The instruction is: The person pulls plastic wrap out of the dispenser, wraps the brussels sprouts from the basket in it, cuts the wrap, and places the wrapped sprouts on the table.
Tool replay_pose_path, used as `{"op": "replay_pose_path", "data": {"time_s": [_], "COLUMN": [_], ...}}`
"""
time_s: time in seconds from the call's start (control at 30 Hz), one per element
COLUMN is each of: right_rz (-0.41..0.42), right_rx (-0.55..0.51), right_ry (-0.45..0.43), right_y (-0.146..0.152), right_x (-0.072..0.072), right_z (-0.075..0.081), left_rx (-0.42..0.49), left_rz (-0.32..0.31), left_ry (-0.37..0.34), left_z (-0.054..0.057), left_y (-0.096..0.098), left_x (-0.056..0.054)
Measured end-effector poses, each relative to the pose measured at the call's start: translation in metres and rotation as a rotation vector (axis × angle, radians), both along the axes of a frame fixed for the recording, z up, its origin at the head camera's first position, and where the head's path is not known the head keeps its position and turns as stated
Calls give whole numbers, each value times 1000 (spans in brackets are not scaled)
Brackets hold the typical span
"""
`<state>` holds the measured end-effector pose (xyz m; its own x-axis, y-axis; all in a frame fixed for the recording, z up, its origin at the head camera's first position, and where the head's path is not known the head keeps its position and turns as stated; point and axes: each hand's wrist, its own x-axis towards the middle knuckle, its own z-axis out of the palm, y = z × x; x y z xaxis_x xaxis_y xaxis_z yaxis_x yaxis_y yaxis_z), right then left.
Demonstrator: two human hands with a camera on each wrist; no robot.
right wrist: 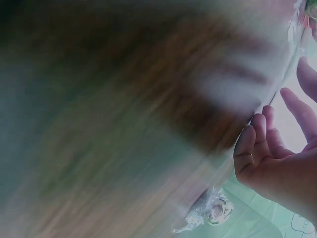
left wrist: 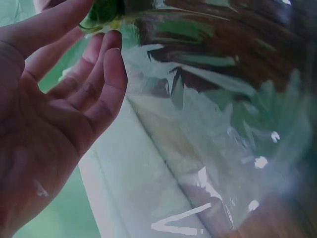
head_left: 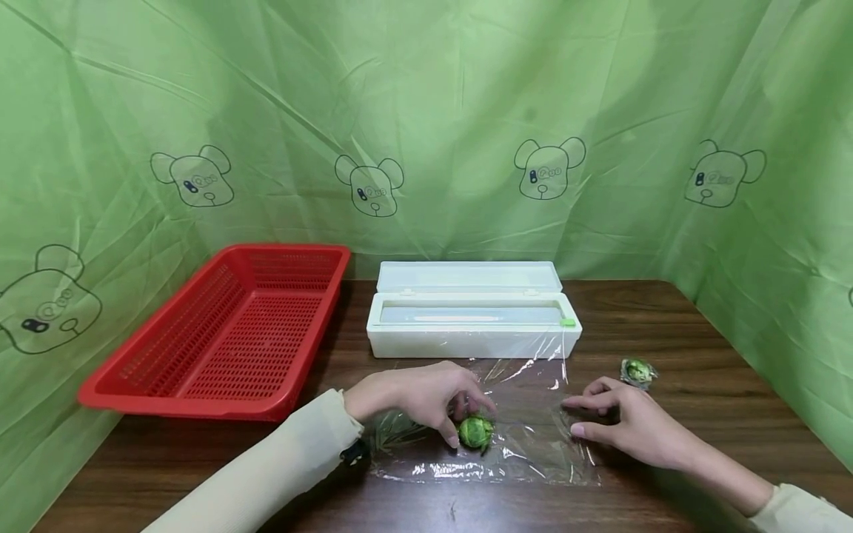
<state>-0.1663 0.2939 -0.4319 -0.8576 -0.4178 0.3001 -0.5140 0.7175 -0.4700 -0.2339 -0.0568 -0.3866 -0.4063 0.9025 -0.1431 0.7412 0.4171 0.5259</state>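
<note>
A small green Brussels sprout point(head_left: 475, 432) lies on a sheet of clear plastic wrap point(head_left: 526, 451) spread over the table. My left hand point(head_left: 440, 400) holds the sprout between its thumb and curled fingers; the left wrist view catches only the lower part of the sprout point(left wrist: 101, 15), at the top edge. Over at the right edge of the film, my right hand point(head_left: 629, 426) hovers with thumb and fingers apart and nothing between them. Behind the film stands a white wrap dispenser box point(head_left: 473, 344), its lid raised, and the film runs up to its front.
On the left sits a red perforated plastic basket point(head_left: 293, 403). A film-wrapped sprout point(head_left: 638, 372) rests on the dark wooden table point(head_left: 720, 385), just beyond my right hand. Green fabric point(head_left: 453, 89) with printed bear heads encloses the back and sides.
</note>
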Motion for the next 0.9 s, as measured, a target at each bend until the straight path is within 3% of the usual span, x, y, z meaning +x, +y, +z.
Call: {"op": "replay_pose_path", "data": {"time_s": [0.2,0.33,0.5,0.7,0.9], "right_rz": [26,159,340,408,425], "right_rx": [-39,-56,-75,-66,-71], "right_ry": [51,80,21,23,42], "right_y": [7,12,13,10,8], "right_x": [10,17,25,29,28], "right_z": [1,-1,-6,-11,-13], "left_rx": [52,105,116,110,109], "left_rz": [84,118,138,136,131], "left_ry": [41,53,74,90,109], "left_z": [6,6,-2,-12,-18], "left_y": [-35,-66,-96,-115,-124], "left_x": [12,26,45,59,61]}}
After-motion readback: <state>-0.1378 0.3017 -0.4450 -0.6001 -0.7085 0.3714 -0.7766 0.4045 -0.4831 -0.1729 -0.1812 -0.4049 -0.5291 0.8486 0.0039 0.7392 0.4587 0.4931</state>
